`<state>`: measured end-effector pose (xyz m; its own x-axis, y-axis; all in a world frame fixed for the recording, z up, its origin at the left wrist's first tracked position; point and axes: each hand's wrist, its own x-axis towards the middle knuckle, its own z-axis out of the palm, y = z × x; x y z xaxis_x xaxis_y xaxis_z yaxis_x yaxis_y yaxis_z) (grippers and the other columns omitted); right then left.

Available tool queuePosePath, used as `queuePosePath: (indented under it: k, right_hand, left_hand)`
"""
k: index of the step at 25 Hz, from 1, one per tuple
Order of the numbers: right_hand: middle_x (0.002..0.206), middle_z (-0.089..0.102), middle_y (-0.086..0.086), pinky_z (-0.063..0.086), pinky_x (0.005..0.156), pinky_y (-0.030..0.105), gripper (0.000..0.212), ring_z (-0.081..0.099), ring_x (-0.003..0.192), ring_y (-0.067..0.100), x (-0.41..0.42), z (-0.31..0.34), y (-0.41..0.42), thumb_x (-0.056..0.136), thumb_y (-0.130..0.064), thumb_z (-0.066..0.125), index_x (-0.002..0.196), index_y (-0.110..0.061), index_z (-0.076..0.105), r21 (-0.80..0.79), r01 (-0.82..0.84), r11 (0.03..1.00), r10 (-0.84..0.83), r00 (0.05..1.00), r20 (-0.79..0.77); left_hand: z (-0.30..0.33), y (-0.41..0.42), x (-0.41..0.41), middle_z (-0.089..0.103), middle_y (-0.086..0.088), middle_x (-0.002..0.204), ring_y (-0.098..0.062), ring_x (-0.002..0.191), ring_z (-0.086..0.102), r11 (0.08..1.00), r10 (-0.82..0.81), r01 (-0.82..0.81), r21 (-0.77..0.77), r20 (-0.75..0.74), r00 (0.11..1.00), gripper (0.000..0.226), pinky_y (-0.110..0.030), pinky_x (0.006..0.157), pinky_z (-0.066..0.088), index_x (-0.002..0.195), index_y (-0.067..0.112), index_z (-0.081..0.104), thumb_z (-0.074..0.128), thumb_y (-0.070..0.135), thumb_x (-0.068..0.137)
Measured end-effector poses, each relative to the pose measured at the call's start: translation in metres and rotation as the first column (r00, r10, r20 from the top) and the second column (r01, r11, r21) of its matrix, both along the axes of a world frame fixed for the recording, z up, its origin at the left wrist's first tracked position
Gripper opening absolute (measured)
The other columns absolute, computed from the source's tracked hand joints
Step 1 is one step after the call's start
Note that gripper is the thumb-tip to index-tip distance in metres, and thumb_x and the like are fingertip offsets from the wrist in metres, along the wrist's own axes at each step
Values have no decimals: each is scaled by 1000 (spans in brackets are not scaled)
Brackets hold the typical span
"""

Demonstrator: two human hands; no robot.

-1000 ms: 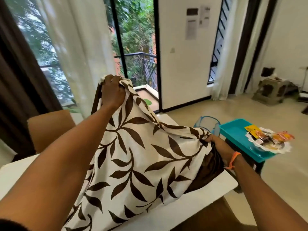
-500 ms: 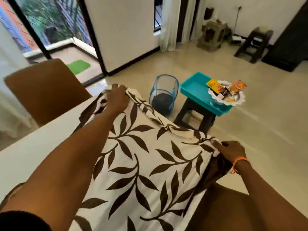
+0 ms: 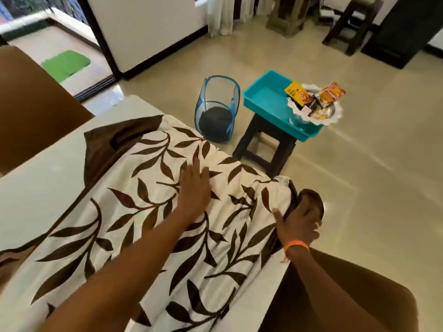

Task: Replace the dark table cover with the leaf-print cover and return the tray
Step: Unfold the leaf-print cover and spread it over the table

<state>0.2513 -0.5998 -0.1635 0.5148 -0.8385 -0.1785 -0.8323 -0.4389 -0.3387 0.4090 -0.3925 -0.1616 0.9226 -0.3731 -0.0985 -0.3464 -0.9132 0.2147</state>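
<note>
having let go of the raised corner, the left hand now presses flat on the leaf-print cover lying across the table, while the right hand grips its bunched edge at the table's right edge, tray waiting on the stool.

A home's living room: tiled floor, curtains, balcony door, dining table.

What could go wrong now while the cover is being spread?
1. The cover lies skewed, with bare table on the left; smoothing with the left hand may fix it crooked.
2. The right hand grips the bunched edge at the table side; a strong pull might drag the cloth off.
3. The tray overhangs its stool nearby; a bump could tip it.
</note>
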Motion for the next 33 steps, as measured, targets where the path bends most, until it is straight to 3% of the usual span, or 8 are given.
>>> queuePosePath:
  k: [4,9,11,14,19,25,29,33]
  right_hand:
    - [126,46,21,43,91,50,60,48,111,41,-17,-18,4,76,-49,74,113,-7,51,315,441,841,-499,856,135]
    - [93,57,19,45,87,46,25,57,92,37,-24,-3,-18,89,-27,64,77,-5,62,469,311,827,-471,839,272]
    - [99,66,19,51,87,43,15,61,95,34,-20,11,-28,91,-17,59,83,-4,64,775,230,589,-703,619,351]
    - [117,65,15,50,95,44,21,61,109,32,-40,25,-46,91,-14,54,109,-12,64,976,-131,173,-900,381,211]
    - [123,67,9,48,98,45,33,63,114,28,-59,36,-93,90,-40,58,112,-17,70,953,-288,96,-869,442,222]
    - [133,52,19,49,91,50,52,54,117,43,-80,10,-64,93,-35,55,133,-3,45,812,355,464,-616,787,7]
    - [145,40,22,37,107,49,57,39,132,39,-72,19,-13,88,-43,61,133,-12,47,319,-173,932,142,983,120]
    - [160,7,14,12,117,58,63,8,148,37,-85,11,39,92,-49,51,146,-24,31,181,-744,644,763,607,-223]
  left_hand:
    - [-7,0,-109,63,-6,105,-18,85,57,934,-226,269,-234,195,954,24,-31,71,52,112,19,58,54,34,94]
    - [-11,0,-184,60,-3,117,-24,102,59,900,-433,436,-3,-106,895,60,-38,84,48,121,23,54,45,70,85]
    - [-8,-6,-189,55,-5,130,-27,117,53,935,-335,352,44,-216,917,72,-43,96,44,129,20,51,40,75,83]
    - [-1,-22,-203,59,-9,126,-27,112,55,918,-380,394,51,-179,907,35,-39,94,43,126,14,54,42,35,100]
    - [8,-51,-212,68,-2,103,-18,93,63,920,-320,271,-282,-143,937,39,-28,82,50,112,17,62,35,43,102]
    - [-3,-16,-245,58,-4,131,-25,120,53,967,-252,253,2,-77,965,43,-40,95,45,122,21,60,35,48,98]
    - [-6,32,-258,56,-13,138,-36,126,55,995,-65,67,68,-30,997,45,-51,99,47,129,14,60,64,33,89]
    - [-6,60,-268,58,-17,134,-36,125,55,991,-134,135,22,-33,990,44,-48,103,46,127,9,62,69,17,84]
